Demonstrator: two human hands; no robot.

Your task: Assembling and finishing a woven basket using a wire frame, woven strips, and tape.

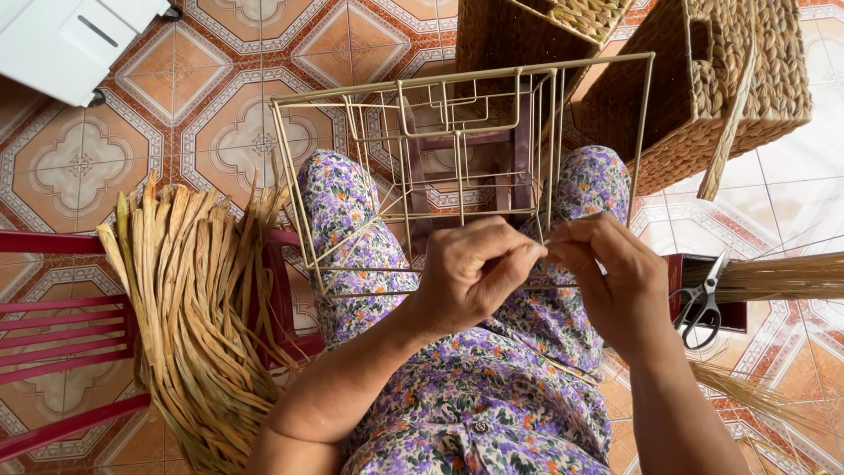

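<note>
A cream wire box frame [457, 149] rests between my knees, over floral-print trousers. My left hand [475, 268] is closed in a pinch at the frame's near right corner post. My right hand [611, 273] meets it there, its fingertips also pinched at the same wire. Whatever thin strand is held between the fingers is hidden by them.
A bundle of dried straw strips [198, 308] drapes over a red plastic stool [61, 325] at left. Two woven baskets [703, 88] stand at the upper right. Scissors [701, 303] lie on a dark box at right, beside thin reeds [774, 277]. A white object [70, 40] sits top left.
</note>
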